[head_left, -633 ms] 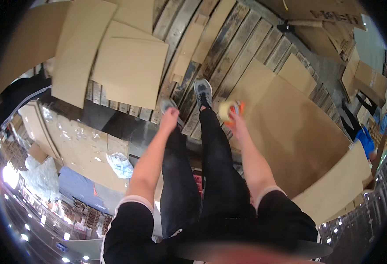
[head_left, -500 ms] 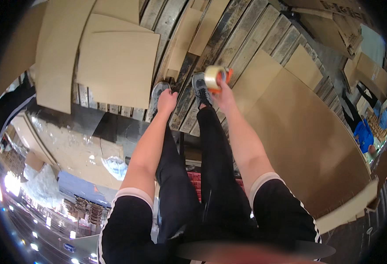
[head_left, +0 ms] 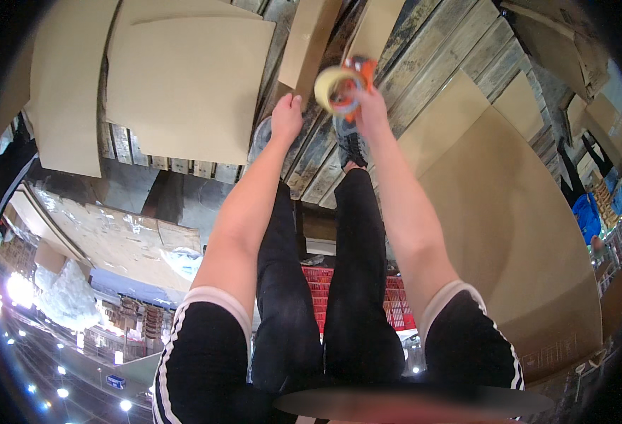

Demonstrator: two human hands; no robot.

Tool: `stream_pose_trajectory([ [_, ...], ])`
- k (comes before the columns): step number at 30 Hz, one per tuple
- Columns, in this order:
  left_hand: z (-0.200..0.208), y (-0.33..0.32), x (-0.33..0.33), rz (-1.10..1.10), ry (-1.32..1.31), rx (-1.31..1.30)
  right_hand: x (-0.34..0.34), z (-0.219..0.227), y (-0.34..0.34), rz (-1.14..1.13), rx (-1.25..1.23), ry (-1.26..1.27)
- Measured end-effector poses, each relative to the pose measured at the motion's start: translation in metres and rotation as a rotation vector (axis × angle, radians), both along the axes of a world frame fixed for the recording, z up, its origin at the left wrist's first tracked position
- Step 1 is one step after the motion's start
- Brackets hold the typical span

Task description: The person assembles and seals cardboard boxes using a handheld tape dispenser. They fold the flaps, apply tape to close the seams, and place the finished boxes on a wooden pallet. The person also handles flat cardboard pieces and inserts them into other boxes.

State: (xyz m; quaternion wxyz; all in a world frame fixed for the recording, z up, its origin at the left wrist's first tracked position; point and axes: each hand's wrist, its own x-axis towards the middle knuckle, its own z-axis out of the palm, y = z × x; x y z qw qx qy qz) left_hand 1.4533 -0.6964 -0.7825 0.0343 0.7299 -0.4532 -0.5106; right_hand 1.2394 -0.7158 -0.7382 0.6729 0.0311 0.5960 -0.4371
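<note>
My right hand is closed round the handle of an orange tape dispenser, held up above my right shoe. Its wide roll of yellowish packing tape faces left, slightly blurred. My left hand is closed in a loose fist over my left shoe, just below the near end of a narrow cardboard strip. Whether its fingers hold anything is hidden. Both shoes stand on a floor of worn wooden pallet slats.
Flat cardboard sheets lie at the left, and a large cardboard sheet covers the right. A red plastic crate shows between my legs. Clear plastic wrap is bunched at the lower left. A person in blue is at the far right.
Both hands have moved forward, away from me, and the left also slightly right. The tape dispenser has tilted and risen with the right hand. The view has shifted a little.
</note>
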Motion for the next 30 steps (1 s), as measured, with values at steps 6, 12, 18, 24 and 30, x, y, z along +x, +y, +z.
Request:
stream_pose_trajectory([
  [6,0.125,0.010,0.030,0.301,0.482,0.147,0.020,0.126,0.092,0.271,0.108,-0.075],
  [12,0.291,0.028,0.053,0.021,0.231,0.262,0.059,0.293,0.099,0.662,-0.003,0.194],
  [18,0.481,-0.001,0.054,0.178,0.496,0.331,0.061,0.536,0.065,1.129,-0.270,0.637],
  [24,0.631,-0.035,0.016,0.025,0.922,0.078,0.062,0.746,0.088,1.003,-0.401,1.315],
  [30,0.782,-0.063,-0.112,-0.465,1.302,-0.009,0.024,0.878,0.153,0.769,-0.270,1.716],
])
